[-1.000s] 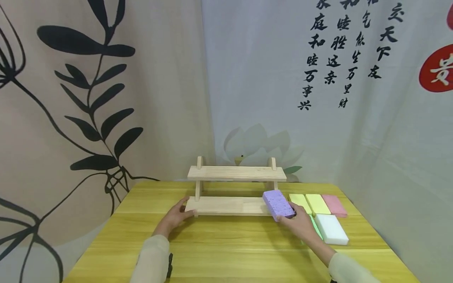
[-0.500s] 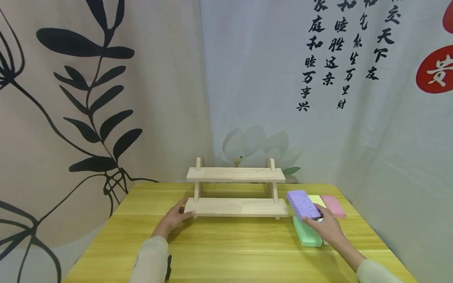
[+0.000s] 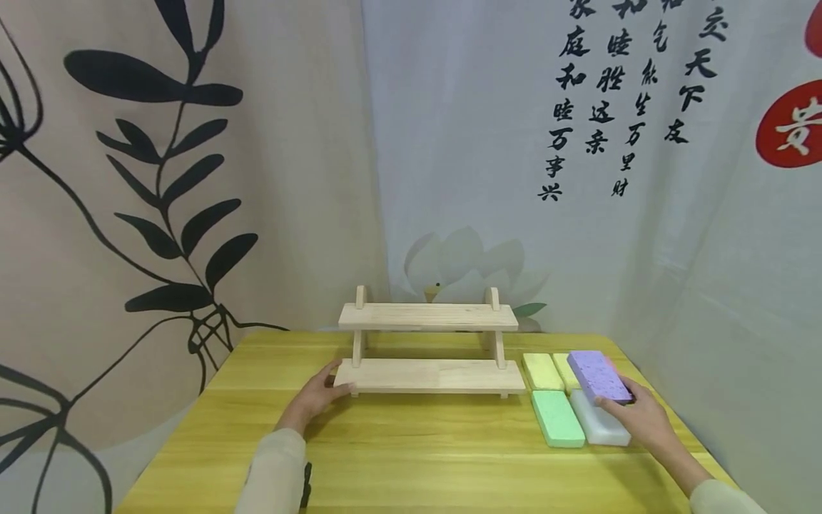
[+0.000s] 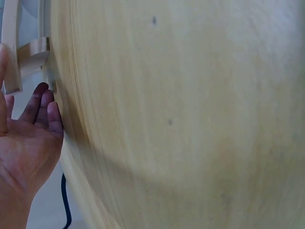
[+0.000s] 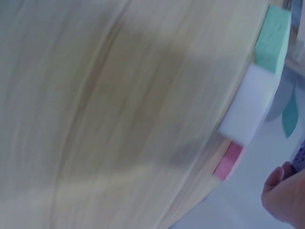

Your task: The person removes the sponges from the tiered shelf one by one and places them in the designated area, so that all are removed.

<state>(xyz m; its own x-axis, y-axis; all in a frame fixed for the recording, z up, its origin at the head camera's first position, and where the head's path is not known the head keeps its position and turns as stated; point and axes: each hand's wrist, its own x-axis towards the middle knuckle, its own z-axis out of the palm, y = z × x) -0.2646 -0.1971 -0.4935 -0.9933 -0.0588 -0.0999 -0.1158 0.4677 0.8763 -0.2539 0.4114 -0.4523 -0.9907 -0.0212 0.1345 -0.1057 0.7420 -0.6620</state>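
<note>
My right hand holds a purple sponge by its right end, between thumb and fingers. The sponge is tilted above the white block and hides most of the pink one behind. In the right wrist view only a corner of the purple sponge shows beside the curled fingers. My left hand grips the left end of the lower board of a two-tier wooden rack, thumb at its front edge. The left wrist view shows the rack's end close to the fingers.
Lying flat right of the rack are a green block and two yellow blocks. The pink block shows past the white one in the right wrist view. A printed curtain hangs behind the wooden table.
My right hand has carried the purple sponge rightward, from the rack's right end to above the white and pink blocks. The left hand has stayed at the rack.
</note>
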